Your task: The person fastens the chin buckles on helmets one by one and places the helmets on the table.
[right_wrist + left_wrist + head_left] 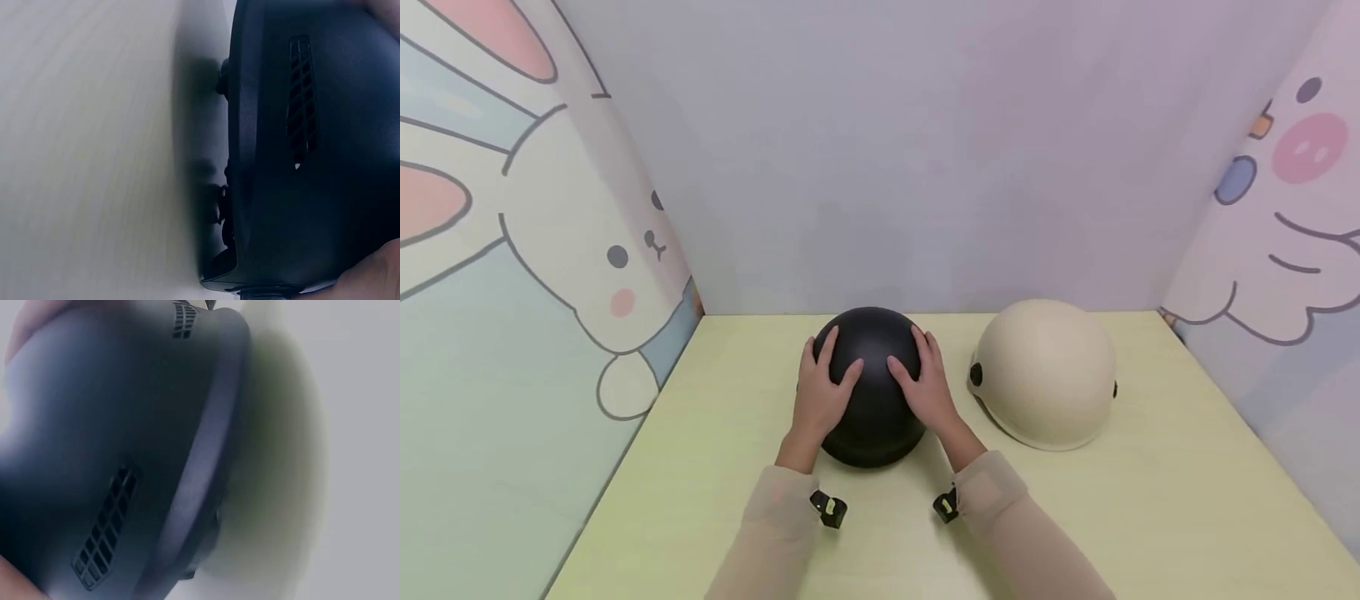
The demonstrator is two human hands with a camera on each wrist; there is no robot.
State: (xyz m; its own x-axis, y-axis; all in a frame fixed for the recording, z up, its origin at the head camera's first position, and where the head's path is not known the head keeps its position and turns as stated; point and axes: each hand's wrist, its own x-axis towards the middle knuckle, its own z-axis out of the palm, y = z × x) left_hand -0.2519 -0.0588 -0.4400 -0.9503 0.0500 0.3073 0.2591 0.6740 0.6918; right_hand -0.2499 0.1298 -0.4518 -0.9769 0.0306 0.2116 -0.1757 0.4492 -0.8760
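A black helmet (pixel 871 429) is near the back of the table, dome up. My left hand (pixel 820 398) grips its left side, fingers spread over the shell and thumb on top. On the opposite side my right hand (pixel 931 393) holds the dome in the same way. Vent grilles show on the black shell (pixel 75 425) in the left wrist view. In the right wrist view a shadowed gap lies under the rim (pixel 247 144), with dark straps or padding below it. A cream helmet (pixel 1045 371) rests to the right, apart from both hands.
Both helmets are on a pale yellow-green table (pixel 1157 467). A plain lilac wall (pixel 917 167) rises behind it. Cartoon-printed walls stand at the left (pixel 512 400) and right (pixel 1300 358) sides.
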